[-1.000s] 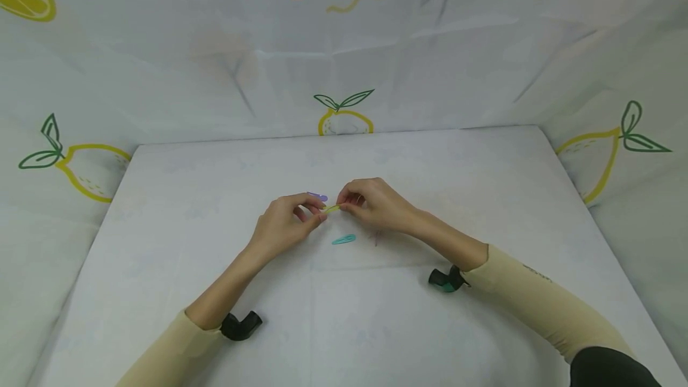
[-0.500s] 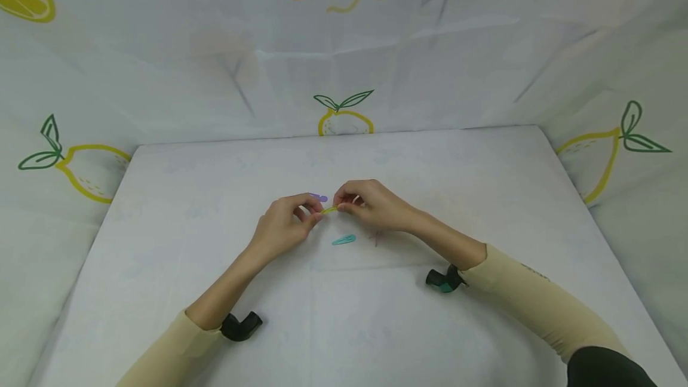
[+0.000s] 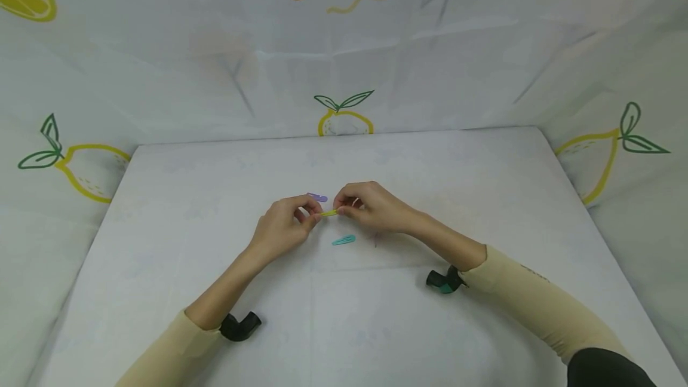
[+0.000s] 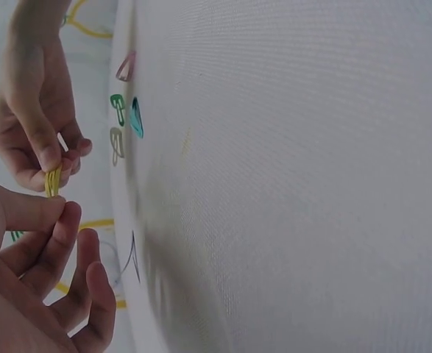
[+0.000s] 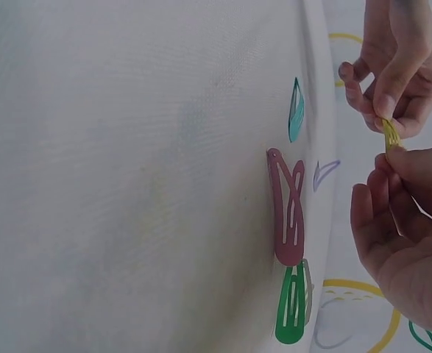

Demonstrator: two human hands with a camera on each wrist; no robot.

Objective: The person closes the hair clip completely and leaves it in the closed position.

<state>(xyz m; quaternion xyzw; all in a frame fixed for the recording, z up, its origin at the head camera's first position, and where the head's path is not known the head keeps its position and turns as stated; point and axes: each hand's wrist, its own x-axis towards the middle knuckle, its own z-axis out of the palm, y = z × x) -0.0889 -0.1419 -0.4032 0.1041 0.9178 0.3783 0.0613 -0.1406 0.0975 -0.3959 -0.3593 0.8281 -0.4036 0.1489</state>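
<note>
- Both ends of the yellow clip pinched: my left hand at nine o'clock, right hand at three
- Probably light, springy, slick; best held by the ends

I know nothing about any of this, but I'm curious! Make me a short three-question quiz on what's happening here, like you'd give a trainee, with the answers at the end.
1. Multiple choice: what colour is the held clip, pinched between the left hand and the right hand?
A) purple
B) yellow
C) green

2. True or false: the green clip lies on the white table, touched by neither hand.

3. Fill in the blank: in the head view, the purple clip lies nearer the table's ____ edge than the teal clip does (far or near).

Key: 1. B; 2. True; 3. far
</note>
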